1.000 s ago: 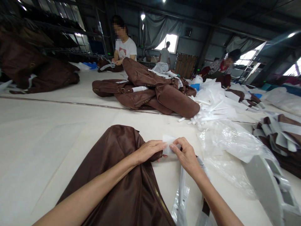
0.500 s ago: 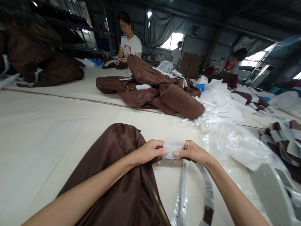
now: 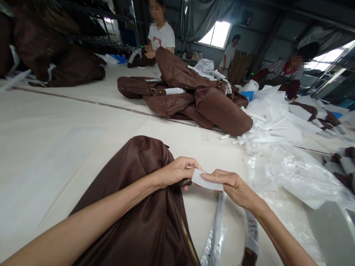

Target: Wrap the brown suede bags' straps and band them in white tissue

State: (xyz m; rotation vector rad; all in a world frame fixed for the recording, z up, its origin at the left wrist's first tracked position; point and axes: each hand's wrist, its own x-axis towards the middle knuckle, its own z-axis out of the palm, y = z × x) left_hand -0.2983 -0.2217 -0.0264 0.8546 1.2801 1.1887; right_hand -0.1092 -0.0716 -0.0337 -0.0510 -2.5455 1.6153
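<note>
A dark brown bag (image 3: pixel 133 207) with a brass zipper lies in front of me on the pale table (image 3: pixel 91 111). Above its right side my left hand (image 3: pixel 177 173) is closed on the bag's strap end, at the left edge of a white wrap (image 3: pixel 206 181). My right hand (image 3: pixel 229 181) pinches the same wrap from the right, thumb on top. What lies beneath the wrap is hidden. A plastic-covered strap (image 3: pixel 252 231) with a brown end curves below my right hand, beside a clear plastic strip (image 3: pixel 217 229).
Brown bags (image 3: pixel 177 99) are piled beyond my hands, with white rolls (image 3: pixel 263 133) and plastic sheets (image 3: pixel 288 166) to their right. More bags (image 3: pixel 63 59) lie at the far left. A person (image 3: pixel 162 38) works behind the pile; another (image 3: pixel 288 74) bends at the right.
The white wrap now looks narrower and slants down to the right. My right thumb has moved over its middle, and my left fingers have shifted at its edge. The whole view has tilted slightly.
</note>
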